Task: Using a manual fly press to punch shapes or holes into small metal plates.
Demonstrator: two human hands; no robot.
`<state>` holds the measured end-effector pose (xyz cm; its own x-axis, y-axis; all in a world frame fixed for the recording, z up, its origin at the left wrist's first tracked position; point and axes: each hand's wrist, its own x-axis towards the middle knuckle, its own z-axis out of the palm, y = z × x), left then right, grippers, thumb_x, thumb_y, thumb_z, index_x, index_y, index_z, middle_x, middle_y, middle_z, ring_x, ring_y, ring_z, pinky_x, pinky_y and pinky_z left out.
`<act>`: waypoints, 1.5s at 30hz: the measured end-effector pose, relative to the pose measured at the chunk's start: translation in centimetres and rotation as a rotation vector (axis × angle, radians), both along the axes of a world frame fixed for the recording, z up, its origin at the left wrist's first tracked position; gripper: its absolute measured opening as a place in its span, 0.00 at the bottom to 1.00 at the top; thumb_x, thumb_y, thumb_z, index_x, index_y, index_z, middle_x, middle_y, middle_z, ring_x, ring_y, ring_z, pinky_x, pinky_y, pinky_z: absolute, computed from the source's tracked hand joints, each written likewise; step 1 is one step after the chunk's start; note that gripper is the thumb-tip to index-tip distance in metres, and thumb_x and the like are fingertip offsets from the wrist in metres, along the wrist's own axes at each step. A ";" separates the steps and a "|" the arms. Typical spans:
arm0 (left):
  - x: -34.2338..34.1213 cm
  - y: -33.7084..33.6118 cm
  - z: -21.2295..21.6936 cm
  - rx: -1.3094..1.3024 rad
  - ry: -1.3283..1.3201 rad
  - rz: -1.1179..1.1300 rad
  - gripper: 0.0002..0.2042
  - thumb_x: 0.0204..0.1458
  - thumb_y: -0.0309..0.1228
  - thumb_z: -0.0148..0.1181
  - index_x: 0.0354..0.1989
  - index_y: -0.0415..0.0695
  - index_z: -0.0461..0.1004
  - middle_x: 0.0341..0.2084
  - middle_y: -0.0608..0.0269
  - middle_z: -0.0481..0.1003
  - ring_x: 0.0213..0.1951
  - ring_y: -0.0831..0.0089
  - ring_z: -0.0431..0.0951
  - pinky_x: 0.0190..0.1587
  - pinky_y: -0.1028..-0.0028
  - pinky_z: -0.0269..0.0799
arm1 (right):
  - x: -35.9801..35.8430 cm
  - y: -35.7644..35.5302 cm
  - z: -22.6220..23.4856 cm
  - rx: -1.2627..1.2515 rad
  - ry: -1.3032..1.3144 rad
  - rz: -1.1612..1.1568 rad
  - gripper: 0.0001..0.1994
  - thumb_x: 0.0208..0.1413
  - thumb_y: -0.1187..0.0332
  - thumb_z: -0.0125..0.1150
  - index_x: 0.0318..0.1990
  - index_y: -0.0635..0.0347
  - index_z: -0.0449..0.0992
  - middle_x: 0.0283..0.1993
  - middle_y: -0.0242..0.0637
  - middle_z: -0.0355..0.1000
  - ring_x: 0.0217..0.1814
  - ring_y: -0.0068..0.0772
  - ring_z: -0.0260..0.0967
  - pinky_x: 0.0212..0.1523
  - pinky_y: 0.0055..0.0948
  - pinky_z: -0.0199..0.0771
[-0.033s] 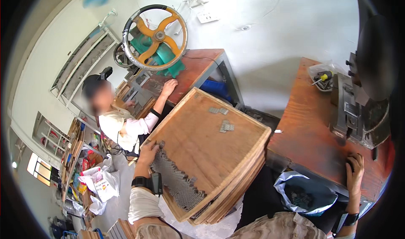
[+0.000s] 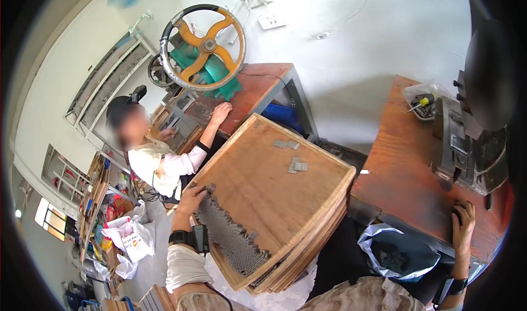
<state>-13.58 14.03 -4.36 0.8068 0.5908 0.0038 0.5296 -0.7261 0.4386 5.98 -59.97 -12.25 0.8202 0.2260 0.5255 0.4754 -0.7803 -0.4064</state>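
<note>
My left hand is at the left edge of a shallow wooden tray. Its thumb and fingers close around a small grey piece at the far end of a packed group. The many grey pieces lie in staggered rows along the tray's near left side. A few more flat grey pieces lie apart toward its far side. My right hand rests on the right-hand workbench, fingers curled over something dark that I cannot make out.
The tray tops a stack of similar trays. A bag-lined container with dark pieces hangs by the bench. A machine and a bowl with a screwdriver are on the bench. Another person sits beside a yellow-wheeled machine.
</note>
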 end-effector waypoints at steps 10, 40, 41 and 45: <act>1.8 3.3 2.6 -0.360 0.240 -0.059 0.26 0.38 0.17 0.69 0.51 0.42 0.75 0.36 0.69 0.79 0.36 0.82 0.74 0.43 0.80 0.71 | 0.3 -2.5 -2.2 -0.106 0.008 -0.097 0.10 0.49 0.81 0.52 0.41 0.68 0.72 0.48 0.49 0.67 0.54 0.52 0.63 0.57 0.41 0.61; 2.2 3.2 1.5 0.250 0.156 -0.233 0.27 0.34 0.26 0.70 0.48 0.34 0.73 0.41 0.44 0.76 0.44 0.54 0.77 0.48 0.68 0.71 | 0.4 -2.6 -2.8 -0.167 -0.044 -0.128 0.09 0.52 0.81 0.51 0.41 0.68 0.71 0.48 0.50 0.66 0.52 0.53 0.64 0.55 0.40 0.62; 2.1 3.5 1.3 0.231 0.176 -0.245 0.28 0.34 0.26 0.70 0.49 0.35 0.73 0.41 0.43 0.76 0.44 0.54 0.77 0.48 0.68 0.71 | 0.3 -2.3 -2.6 -0.161 -0.043 -0.133 0.09 0.52 0.81 0.51 0.41 0.68 0.71 0.48 0.50 0.66 0.52 0.53 0.64 0.55 0.40 0.62; 1.7 2.5 1.7 0.219 0.176 -0.240 0.29 0.33 0.26 0.71 0.50 0.37 0.72 0.42 0.46 0.76 0.44 0.54 0.77 0.48 0.67 0.72 | 0.0 -1.7 -2.1 -0.150 -0.060 -0.128 0.09 0.50 0.81 0.51 0.40 0.69 0.71 0.47 0.50 0.66 0.51 0.52 0.64 0.55 0.40 0.62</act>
<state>-11.89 16.55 -2.63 0.9220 0.3850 -0.0414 0.3860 -0.9055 0.1762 5.95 -61.67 -14.33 0.8155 0.2018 0.5425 0.3885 -0.8855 -0.2547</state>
